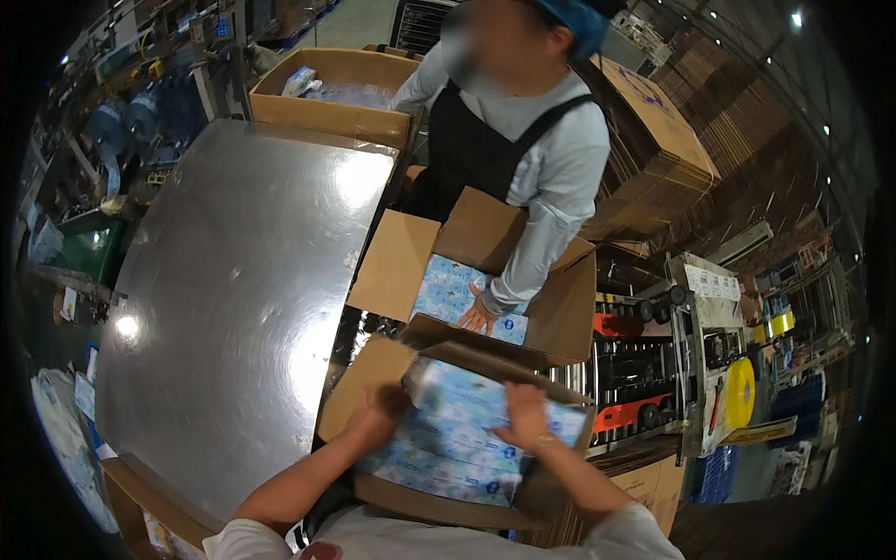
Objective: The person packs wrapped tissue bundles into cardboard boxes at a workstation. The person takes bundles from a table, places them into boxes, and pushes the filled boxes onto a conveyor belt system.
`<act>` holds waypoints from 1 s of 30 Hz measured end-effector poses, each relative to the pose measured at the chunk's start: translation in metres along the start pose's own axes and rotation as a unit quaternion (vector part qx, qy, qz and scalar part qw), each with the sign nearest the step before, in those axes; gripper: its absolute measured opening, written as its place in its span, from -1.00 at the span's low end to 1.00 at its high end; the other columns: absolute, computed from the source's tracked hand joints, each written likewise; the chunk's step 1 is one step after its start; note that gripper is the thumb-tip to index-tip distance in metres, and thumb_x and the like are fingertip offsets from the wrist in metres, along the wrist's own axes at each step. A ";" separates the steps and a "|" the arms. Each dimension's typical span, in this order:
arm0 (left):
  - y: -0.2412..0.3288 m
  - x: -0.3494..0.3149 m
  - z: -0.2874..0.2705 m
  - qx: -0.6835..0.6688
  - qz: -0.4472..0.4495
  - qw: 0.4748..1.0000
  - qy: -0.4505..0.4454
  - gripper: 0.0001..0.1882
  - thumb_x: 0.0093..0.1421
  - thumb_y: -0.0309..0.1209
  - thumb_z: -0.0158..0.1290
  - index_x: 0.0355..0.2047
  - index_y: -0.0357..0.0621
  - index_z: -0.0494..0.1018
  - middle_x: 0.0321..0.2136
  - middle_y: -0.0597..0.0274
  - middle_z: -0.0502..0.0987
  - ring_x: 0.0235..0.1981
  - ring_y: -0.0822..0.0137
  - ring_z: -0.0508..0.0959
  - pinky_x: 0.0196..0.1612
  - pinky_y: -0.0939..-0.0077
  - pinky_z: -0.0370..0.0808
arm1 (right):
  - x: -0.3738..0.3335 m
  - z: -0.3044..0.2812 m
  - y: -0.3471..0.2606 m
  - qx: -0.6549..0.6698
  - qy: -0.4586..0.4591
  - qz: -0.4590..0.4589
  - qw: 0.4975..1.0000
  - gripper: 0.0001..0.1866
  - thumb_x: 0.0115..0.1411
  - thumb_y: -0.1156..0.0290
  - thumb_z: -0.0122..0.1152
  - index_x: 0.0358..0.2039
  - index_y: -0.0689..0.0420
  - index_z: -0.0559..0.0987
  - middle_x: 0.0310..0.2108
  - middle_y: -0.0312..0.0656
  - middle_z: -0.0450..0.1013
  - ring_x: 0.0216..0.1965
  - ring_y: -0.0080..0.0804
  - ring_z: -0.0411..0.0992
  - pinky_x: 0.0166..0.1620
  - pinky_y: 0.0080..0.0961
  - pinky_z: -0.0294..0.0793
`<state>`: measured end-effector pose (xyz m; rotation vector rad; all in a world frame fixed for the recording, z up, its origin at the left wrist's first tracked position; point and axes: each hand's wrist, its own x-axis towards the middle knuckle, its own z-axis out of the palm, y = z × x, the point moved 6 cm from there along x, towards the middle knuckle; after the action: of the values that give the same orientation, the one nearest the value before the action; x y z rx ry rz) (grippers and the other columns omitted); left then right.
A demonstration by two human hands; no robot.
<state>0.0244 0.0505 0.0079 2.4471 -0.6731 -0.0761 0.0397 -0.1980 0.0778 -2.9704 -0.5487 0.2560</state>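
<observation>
Several blue packs [457,401] lie, long axes rightward, beneath the unclenched right hand [525,415]; left hand [385,409] blurred, grip unclear.

You have a shiny metal desk [238,308] on your left | an open carton [327,114] at its far end | blue reels [140,119] on machinery [117,65] past its left edge | black rollers [642,367] between orange parts [619,325] to your right | a yellow roll [740,392] farther right | stacked cardboard [658,121] behind your co-worker [471,131]
</observation>
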 end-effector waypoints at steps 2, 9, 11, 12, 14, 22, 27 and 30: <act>0.021 -0.004 -0.011 -0.021 0.090 0.996 0.006 -0.58 -0.05 -0.37 0.02 -0.14 -0.26 0.32 -0.08 -0.10 0.29 -0.05 -0.05 0.28 -0.04 0.14 0.24 | 0.033 0.073 0.008 -0.008 0.033 0.071 0.997 -0.10 -0.35 0.15 0.32 0.01 0.32 0.17 -0.20 0.07 0.25 -0.14 -0.03 0.20 -0.08 -0.14 0.12; -0.120 -0.057 0.042 -0.227 -0.533 0.813 0.055 -0.25 0.11 0.06 -0.18 0.07 -0.40 0.12 -0.02 -0.30 0.25 0.06 -0.07 0.25 0.08 0.30 0.18 | -0.004 0.040 0.023 0.027 0.051 -0.072 0.996 -0.21 -0.23 0.22 0.26 0.00 0.34 0.19 -0.19 0.09 0.24 -0.15 -0.04 0.21 -0.10 -0.23 0.18; -0.153 -0.087 0.071 -0.266 -0.565 0.780 0.044 -0.19 0.05 0.14 -0.15 0.02 -0.43 0.19 -0.05 -0.33 0.28 0.03 -0.06 0.29 0.05 0.30 0.22 | -0.029 -0.026 0.046 0.005 -0.009 0.105 0.994 -0.42 -0.14 0.23 0.19 -0.10 0.23 0.31 -0.12 0.11 0.27 -0.10 -0.01 0.26 -0.10 -0.14 0.22; -0.166 -0.090 0.081 -0.268 -0.561 0.783 0.020 -0.20 0.02 0.13 -0.11 -0.02 -0.44 0.23 -0.09 -0.30 0.33 0.00 -0.05 0.33 0.01 0.31 0.26 | -0.056 -0.053 0.063 -0.079 0.108 0.170 0.976 -0.47 -0.13 0.23 0.18 -0.15 0.22 0.33 -0.18 0.11 0.33 -0.14 0.00 0.30 -0.14 -0.12 0.27; -0.180 -0.080 0.081 -0.304 -0.536 0.787 0.008 -0.38 -0.01 -0.02 0.04 -0.21 -0.43 0.35 -0.32 -0.13 0.48 -0.26 0.08 0.49 -0.21 0.37 0.41 | -0.115 -0.067 0.109 -0.041 0.141 0.350 0.925 -0.56 -0.10 0.24 0.15 -0.24 0.25 0.37 -0.33 0.12 0.40 -0.23 0.03 0.38 -0.20 -0.12 0.34; 0.125 -0.013 -0.017 -0.137 0.241 0.867 -0.414 -0.53 -0.06 -0.11 0.14 -0.22 -0.17 0.39 -0.05 -0.07 0.27 -0.02 0.03 0.28 -0.01 0.18 0.23 | -0.062 0.081 0.021 0.179 -0.250 0.311 0.899 -0.23 0.13 -0.06 -0.14 0.06 0.43 0.06 -0.23 0.17 0.39 -0.21 0.01 0.40 -0.16 -0.30 0.37; 0.022 0.056 0.077 0.110 0.095 0.948 -0.284 -0.21 -0.26 0.04 0.21 -0.05 -0.14 0.32 -0.11 -0.12 0.30 0.03 -0.08 0.18 -0.06 -0.16 0.15 | 0.001 0.005 0.058 0.231 -0.099 0.227 0.941 -0.56 0.09 0.18 0.05 -0.25 0.37 0.38 -0.36 0.15 0.38 -0.30 0.02 0.36 -0.24 -0.24 0.33; 0.039 0.069 0.023 -0.017 -0.011 0.985 -0.173 0.09 -0.32 0.04 0.25 0.16 -0.16 -0.01 0.16 -0.18 -0.07 0.21 -0.08 -0.12 0.08 -0.22 -0.07 | -0.013 -0.085 0.089 0.006 0.319 0.250 0.914 -0.62 0.08 0.26 0.03 -0.23 0.34 0.37 -0.35 0.11 0.34 -0.33 0.01 0.30 -0.23 -0.18 0.28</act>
<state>0.0626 -0.0222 0.0178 2.4306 -0.7850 -0.5262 0.0743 -0.2914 0.1509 -2.8674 0.2881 -0.6535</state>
